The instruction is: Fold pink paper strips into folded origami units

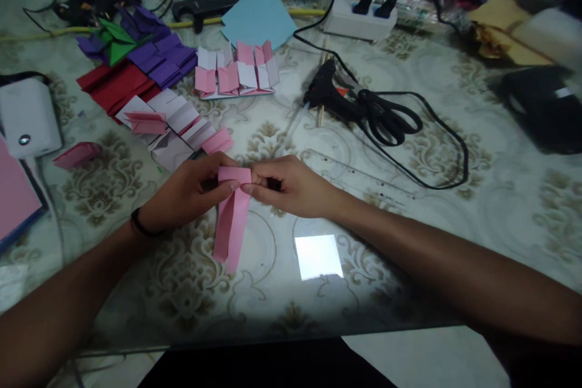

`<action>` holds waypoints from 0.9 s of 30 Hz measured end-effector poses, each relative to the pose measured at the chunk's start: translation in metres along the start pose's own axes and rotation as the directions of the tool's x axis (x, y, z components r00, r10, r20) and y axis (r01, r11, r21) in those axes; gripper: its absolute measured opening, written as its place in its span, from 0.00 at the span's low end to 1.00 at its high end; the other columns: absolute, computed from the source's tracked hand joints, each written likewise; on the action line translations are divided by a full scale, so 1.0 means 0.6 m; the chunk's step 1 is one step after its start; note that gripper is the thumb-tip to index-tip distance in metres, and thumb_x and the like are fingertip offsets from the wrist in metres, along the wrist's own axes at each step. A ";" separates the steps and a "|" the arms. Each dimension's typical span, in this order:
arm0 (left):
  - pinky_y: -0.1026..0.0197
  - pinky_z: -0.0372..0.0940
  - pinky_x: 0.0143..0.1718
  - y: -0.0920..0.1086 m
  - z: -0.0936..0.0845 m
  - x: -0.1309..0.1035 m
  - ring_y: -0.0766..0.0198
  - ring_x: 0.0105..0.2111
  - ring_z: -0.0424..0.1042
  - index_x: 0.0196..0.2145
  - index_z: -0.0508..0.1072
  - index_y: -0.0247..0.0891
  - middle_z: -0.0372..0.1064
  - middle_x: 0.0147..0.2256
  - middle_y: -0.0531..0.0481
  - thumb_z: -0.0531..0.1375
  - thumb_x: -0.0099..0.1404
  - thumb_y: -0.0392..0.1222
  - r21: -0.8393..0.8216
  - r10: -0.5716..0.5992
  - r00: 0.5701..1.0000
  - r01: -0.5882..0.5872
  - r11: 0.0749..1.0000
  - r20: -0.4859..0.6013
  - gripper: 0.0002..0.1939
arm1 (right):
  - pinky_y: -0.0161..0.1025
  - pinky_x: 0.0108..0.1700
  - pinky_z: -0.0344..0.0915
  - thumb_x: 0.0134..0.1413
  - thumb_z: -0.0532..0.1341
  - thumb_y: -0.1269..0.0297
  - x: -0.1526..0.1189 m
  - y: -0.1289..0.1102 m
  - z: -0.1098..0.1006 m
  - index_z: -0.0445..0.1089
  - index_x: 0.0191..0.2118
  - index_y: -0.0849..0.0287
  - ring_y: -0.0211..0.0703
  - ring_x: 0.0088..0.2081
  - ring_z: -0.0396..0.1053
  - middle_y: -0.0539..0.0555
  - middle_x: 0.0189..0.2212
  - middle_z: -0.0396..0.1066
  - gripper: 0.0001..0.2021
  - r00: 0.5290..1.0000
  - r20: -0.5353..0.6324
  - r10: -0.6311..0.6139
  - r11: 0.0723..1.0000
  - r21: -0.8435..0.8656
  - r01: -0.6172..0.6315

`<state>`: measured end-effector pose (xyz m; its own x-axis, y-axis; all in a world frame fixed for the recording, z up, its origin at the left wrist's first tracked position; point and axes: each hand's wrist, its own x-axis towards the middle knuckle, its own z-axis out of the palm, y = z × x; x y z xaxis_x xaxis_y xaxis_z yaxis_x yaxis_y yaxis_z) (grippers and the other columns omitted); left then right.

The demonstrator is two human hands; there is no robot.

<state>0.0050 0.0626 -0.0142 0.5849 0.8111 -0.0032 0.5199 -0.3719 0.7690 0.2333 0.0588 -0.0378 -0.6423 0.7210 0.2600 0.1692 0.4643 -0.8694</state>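
Note:
A folded strip of pink paper [234, 224] hangs toward me between both hands, its two long flaps slightly parted at the lower end. My left hand [191, 191] pinches the paper's upper left edge, thumb on top. On the upper right edge, the thumb and fingers of my right hand [293, 185] grip it too. Just beyond my left hand lie several folded white and pink paper pieces [177, 118] joined together. A small loose pink folded piece [77, 154] rests farther left.
Red paper [116, 88], purple folded pieces [166, 60] and light blue sheets [259, 15] lie at the back. A glue gun [334, 91], scissors [386, 115] and a clear ruler [359, 173] are to the right. A white power strip [359, 18] stands behind. A white power bank [30, 115] is left.

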 end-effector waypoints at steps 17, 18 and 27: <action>0.66 0.62 0.30 0.000 0.001 -0.001 0.67 0.28 0.68 0.40 0.72 0.37 0.72 0.31 0.54 0.60 0.68 0.47 -0.022 -0.040 0.999 0.041 0.999 0.010 0.10 | 0.29 0.26 0.50 0.69 0.58 0.56 0.001 -0.002 -0.001 0.59 0.25 0.60 0.30 0.22 0.51 0.43 0.20 0.53 0.20 1.000 -0.005 0.011 1.000 -0.015 -0.011; 0.66 0.63 0.30 0.000 0.001 -0.001 0.67 0.29 0.69 0.40 0.72 0.37 0.72 0.31 0.54 0.60 0.68 0.47 -0.026 -0.043 0.999 0.043 0.999 0.009 0.10 | 0.29 0.26 0.50 0.69 0.58 0.56 0.001 -0.002 -0.001 0.59 0.25 0.60 0.30 0.22 0.51 0.43 0.20 0.53 0.20 1.000 -0.005 0.013 1.000 -0.015 -0.013; 0.66 0.61 0.28 0.000 0.001 -0.001 0.68 0.27 0.67 0.40 0.72 0.38 0.71 0.29 0.55 0.60 0.68 0.47 -0.015 -0.043 0.999 0.043 0.999 0.017 0.10 | 0.29 0.27 0.51 0.69 0.57 0.56 -0.001 -0.003 -0.001 0.59 0.26 0.60 0.30 0.23 0.52 0.43 0.20 0.54 0.20 1.000 -0.002 0.017 1.000 -0.017 -0.017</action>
<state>0.0050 0.0622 -0.0145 0.5724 0.8186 -0.0468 0.5350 -0.3296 0.7779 0.2338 0.0579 -0.0358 -0.6376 0.7298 0.2465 0.1922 0.4606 -0.8665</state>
